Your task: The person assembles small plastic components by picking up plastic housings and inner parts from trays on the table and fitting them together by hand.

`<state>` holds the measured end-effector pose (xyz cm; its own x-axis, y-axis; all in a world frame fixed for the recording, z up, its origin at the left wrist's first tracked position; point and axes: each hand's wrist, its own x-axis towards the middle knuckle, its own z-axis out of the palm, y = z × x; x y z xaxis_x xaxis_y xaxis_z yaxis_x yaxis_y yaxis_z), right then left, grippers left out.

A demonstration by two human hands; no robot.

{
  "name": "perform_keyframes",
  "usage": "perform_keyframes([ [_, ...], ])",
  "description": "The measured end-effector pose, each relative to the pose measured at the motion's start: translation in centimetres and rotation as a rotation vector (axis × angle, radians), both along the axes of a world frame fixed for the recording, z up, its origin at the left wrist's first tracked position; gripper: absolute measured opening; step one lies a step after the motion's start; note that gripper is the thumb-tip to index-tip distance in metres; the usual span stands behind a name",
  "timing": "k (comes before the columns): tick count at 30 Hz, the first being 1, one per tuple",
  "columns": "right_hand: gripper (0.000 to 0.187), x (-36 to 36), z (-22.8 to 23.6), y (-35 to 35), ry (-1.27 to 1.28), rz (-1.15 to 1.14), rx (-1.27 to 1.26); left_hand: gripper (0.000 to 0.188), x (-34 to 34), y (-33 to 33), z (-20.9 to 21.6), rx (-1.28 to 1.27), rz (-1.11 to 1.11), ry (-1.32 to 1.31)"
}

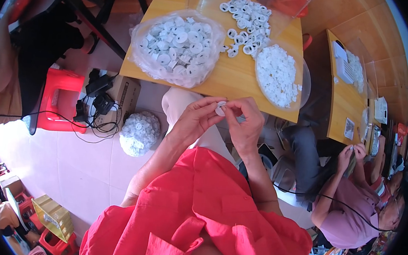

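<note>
Between my two hands, just off the table's near edge, is a small round white plastic piece (220,108). My left hand (196,118) pinches it from one side, and the fingers of my right hand (244,123) close on its other side. Beyond my hands on the wooden table (234,89) sits a clear plastic bag (178,47) heaped with white round discs. A loose spread of white ring-shaped pieces (249,24) lies at the far middle. To the right, a shallow tray holds a pile of small white parts (279,76).
On the floor at left are a red stool (61,98), a cardboard box (128,96) with black adapters and cables, and a full bag of white pieces (140,132). A co-worker (352,203) sits at right by another table (339,105). A yellow crate (53,217) stands lower left.
</note>
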<state>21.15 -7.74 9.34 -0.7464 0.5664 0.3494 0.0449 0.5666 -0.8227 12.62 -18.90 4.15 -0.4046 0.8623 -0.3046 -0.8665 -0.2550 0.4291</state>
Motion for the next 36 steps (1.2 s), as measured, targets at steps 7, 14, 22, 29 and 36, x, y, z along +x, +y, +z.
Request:
perform_keyframes([
  [7, 0.009, 0.7, -0.2, 0.0, -0.053, 0.017, -0.078, 0.028, 0.1, -0.1, 0.1, 0.048, 0.023, -0.058],
  [14, 0.008, 0.9, -0.2, 1.2, -0.168, 0.108, -0.223, 0.029, 0.3, 0.1, 0.1, 0.016, 0.021, -0.06],
  [22, 0.007, 1.0, -0.4, 2.0, -0.183, 0.18, -0.105, 0.03, 0.5, 0.3, 0.0, 0.005, 0.015, -0.03],
  [29, 0.007, 0.8, -0.4, 3.4, -0.274, 0.309, -0.089, 0.031, 0.4, 0.3, 0.4, -0.019, -0.025, -0.038],
  [36, 0.007, 0.6, -0.2, 3.0, -0.262, 0.288, -0.161, 0.031, 0.1, 0.2, 0.4, -0.06, -0.047, -0.016],
])
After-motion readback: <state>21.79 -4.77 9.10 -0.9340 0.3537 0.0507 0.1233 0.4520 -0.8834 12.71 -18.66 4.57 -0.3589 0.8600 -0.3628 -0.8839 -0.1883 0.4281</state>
